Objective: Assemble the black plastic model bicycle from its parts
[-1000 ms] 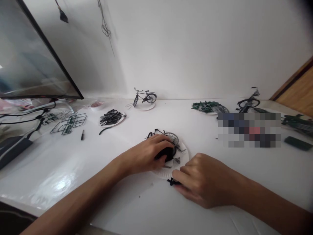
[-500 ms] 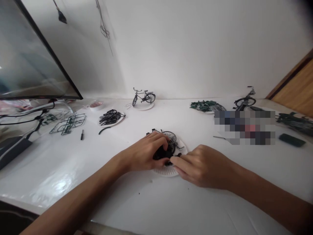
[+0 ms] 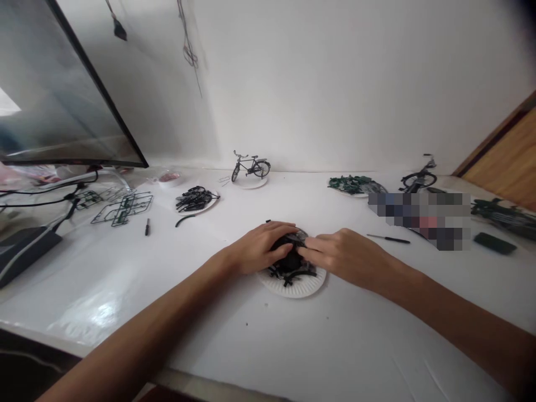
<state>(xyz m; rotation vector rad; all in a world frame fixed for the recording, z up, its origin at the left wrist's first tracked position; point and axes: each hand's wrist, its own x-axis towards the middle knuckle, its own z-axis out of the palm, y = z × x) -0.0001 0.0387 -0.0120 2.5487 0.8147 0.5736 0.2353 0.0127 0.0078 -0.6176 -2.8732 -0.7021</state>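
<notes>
A white ribbed paper plate (image 3: 299, 288) lies near the middle of the white table, with dark model parts (image 3: 288, 262) and a spoked wheel on it. From the left, my left hand (image 3: 268, 245) curls over the parts, its fingers bent around a dark piece. My right hand (image 3: 330, 251) comes in from the right, thumb and fingertips pressed together at the same cluster beside the left fingers. What the right fingertips pinch is too small to make out. A curved black piece (image 3: 302, 273) lies on the plate's near side.
A small model bicycle (image 3: 251, 166) stands on a plate at the back; another (image 3: 420, 176) is at right. Plates of black parts (image 3: 196, 199) and green parts (image 3: 354, 185), green sprues (image 3: 125, 207), screwdrivers (image 3: 147, 227) (image 3: 389, 239) and a monitor (image 3: 67, 89) surround the work.
Both hands have moved up over the plate, and the right fingertips now meet the parts farther back. The curved black piece on the near side has come into view. The camera view has shifted slightly.
</notes>
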